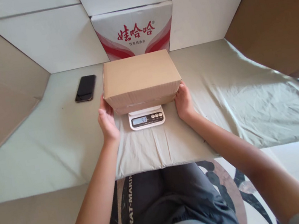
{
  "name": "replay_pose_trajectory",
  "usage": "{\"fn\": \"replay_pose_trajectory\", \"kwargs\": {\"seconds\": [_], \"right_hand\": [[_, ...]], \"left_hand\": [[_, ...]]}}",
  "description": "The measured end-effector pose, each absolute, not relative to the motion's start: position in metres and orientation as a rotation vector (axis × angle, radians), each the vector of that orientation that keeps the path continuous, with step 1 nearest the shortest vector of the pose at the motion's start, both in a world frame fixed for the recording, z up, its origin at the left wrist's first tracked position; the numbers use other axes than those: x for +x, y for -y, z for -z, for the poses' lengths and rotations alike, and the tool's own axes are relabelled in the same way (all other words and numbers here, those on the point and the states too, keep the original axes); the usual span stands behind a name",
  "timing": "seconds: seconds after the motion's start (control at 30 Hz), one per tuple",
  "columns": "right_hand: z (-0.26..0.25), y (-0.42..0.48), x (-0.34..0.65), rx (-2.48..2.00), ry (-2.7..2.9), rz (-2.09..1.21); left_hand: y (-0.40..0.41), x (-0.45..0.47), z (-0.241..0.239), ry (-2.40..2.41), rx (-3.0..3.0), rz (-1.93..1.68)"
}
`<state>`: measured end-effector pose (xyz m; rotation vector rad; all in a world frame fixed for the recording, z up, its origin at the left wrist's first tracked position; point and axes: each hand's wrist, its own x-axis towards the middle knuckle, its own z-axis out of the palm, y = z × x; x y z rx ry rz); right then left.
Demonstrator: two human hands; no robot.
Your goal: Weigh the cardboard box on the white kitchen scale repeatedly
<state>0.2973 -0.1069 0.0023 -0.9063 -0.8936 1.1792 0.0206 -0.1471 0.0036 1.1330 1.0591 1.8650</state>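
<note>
Brown, white, black, green

Plain brown box (140, 79) between the hands; white scale (146, 118) beneath; black phone (85, 88) beyond the left hand (107, 121); pale green cloth (223, 107).

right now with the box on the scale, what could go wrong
The box overhangs the small scale on both sides, so it could tip if released off-centre. The left hand and right hand touch the box, which may skew the reading. The scale sits on wrinkled cloth, perhaps not level.
</note>
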Motion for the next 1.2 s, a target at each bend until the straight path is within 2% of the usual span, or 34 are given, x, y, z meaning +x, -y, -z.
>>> {"fn": "replay_pose_trajectory", "kwargs": {"seconds": [0.6, 0.93, 1.2], "right_hand": [[-0.014, 0.113, 0.293, -0.932, 0.834, -1.220], [-0.001, 0.106, 0.302, -0.956, 0.952, -1.140], [-0.018, 0.115, 0.298, -0.885, 1.001, -1.120]], "left_hand": [[0.148, 0.021, -0.005, -1.079, 1.176, -1.842], [0.149, 0.024, -0.009, -1.085, 1.171, -1.836], [0.147, 0.025, -0.007, -1.073, 1.158, -1.868]]}}
